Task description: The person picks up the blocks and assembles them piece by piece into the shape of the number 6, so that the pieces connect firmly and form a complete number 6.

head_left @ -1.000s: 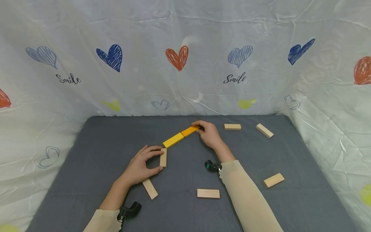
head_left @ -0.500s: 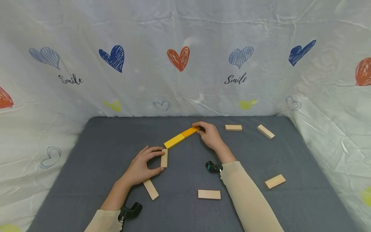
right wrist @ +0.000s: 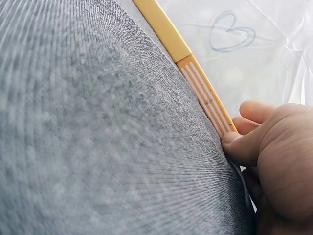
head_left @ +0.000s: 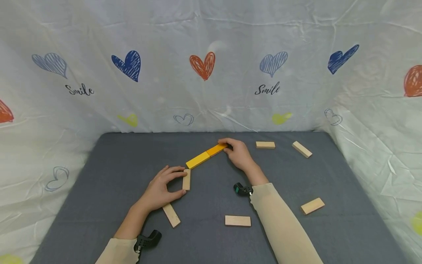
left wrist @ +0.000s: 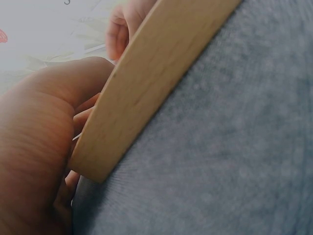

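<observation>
My left hand [head_left: 161, 189] pinches a small plain wooden block [head_left: 186, 179] between thumb and fingertips at its two ends. Just beyond that block's far end lies the near end of a yellow block [head_left: 197, 160]. An orange block [head_left: 216, 149] meets the yellow one end to end, making a slanted line. My right hand [head_left: 239, 154] pinches the orange block's far right end; white stripes run along its side in the right wrist view. Under the left wrist lies another plain block [head_left: 171, 215], partly hidden by the hand. In the left wrist view, a wooden block [left wrist: 142, 83] overlaps the left fingers.
On the dark grey cloth [head_left: 211, 245] lie more plain blocks: one at front centre [head_left: 237, 221], one at right [head_left: 312, 206], one at back right [head_left: 301, 149] and one beside the right hand [head_left: 265, 145]. A white curtain [head_left: 230, 29] hangs behind the table.
</observation>
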`<move>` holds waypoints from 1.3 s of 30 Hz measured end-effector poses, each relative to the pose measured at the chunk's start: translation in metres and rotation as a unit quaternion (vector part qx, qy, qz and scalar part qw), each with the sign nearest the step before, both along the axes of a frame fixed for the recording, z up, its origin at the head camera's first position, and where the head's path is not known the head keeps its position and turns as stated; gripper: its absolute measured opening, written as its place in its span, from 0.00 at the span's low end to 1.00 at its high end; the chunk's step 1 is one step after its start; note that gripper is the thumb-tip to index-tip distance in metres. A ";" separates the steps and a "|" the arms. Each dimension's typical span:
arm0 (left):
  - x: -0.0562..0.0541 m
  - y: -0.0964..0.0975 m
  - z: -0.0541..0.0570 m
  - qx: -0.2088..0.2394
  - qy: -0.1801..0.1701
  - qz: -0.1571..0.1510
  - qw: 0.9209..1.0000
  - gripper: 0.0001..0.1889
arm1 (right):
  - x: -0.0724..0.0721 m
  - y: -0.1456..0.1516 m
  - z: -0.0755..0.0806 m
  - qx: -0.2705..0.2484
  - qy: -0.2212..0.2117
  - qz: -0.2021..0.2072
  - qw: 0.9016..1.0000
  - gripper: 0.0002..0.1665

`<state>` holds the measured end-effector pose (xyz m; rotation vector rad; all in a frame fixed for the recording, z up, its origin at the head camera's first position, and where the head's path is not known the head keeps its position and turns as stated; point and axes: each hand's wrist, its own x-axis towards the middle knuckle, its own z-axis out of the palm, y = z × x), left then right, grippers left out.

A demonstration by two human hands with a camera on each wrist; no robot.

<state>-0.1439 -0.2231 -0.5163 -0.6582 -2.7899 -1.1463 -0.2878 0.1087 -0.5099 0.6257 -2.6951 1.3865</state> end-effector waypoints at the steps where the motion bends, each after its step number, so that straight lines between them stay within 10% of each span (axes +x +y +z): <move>1: 0.000 0.000 0.000 -0.001 0.001 -0.001 1.000 0.33 | 0.000 0.001 0.000 -0.001 0.000 0.000 1.000 0.22; 39: 0.000 0.000 -0.002 0.000 0.005 0.001 1.000 0.33 | 0.019 0.070 0.019 0.018 0.008 -0.116 0.993 0.23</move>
